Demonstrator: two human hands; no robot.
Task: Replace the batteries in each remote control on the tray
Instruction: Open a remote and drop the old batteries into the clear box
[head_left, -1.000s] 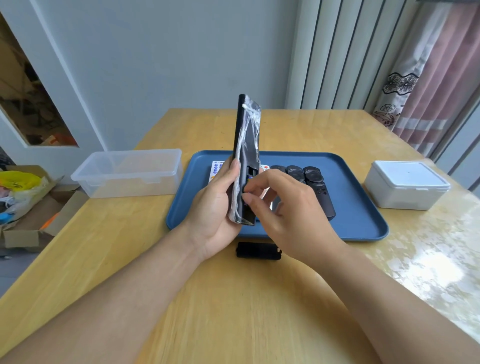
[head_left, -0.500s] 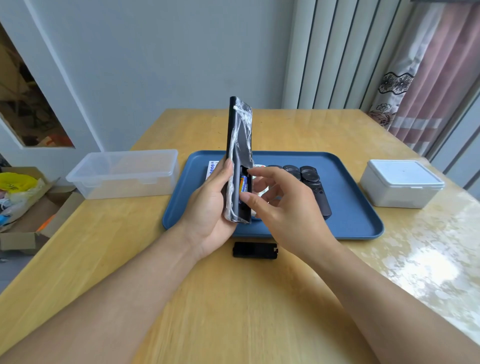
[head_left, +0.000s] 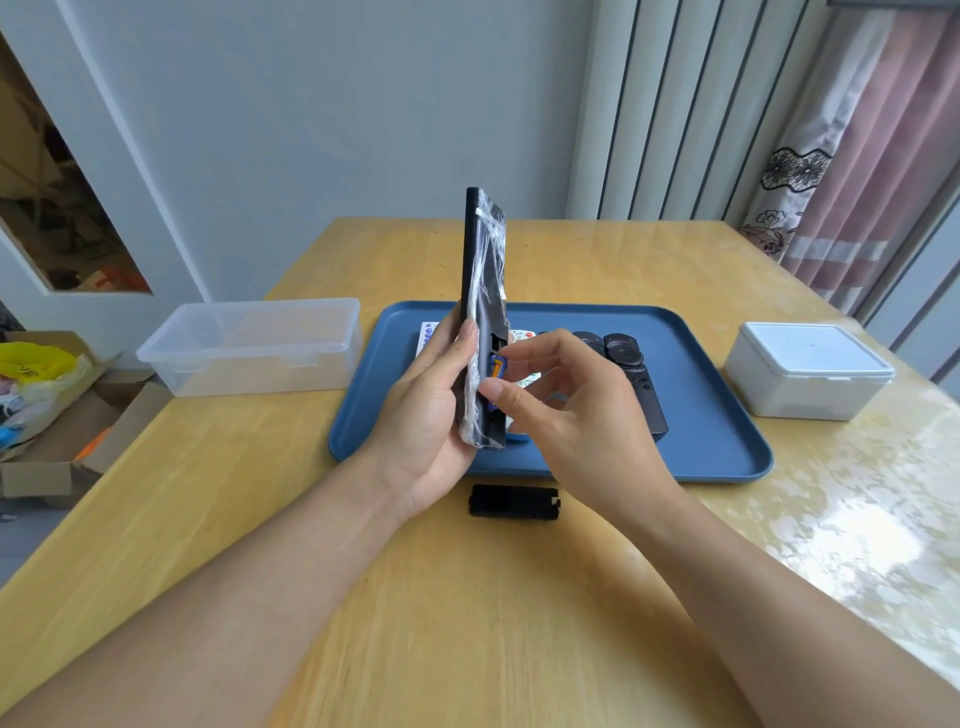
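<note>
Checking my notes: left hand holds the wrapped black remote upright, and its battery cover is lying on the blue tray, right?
Not quite. The head view shows the battery cover on the wooden table, just in front of the blue tray. The left hand does hold the wrapped black remote upright.

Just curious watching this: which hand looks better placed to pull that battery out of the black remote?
The right hand: its fingertips are already at the battery in the open compartment. The left hand is busy holding the black remote upright.
</note>
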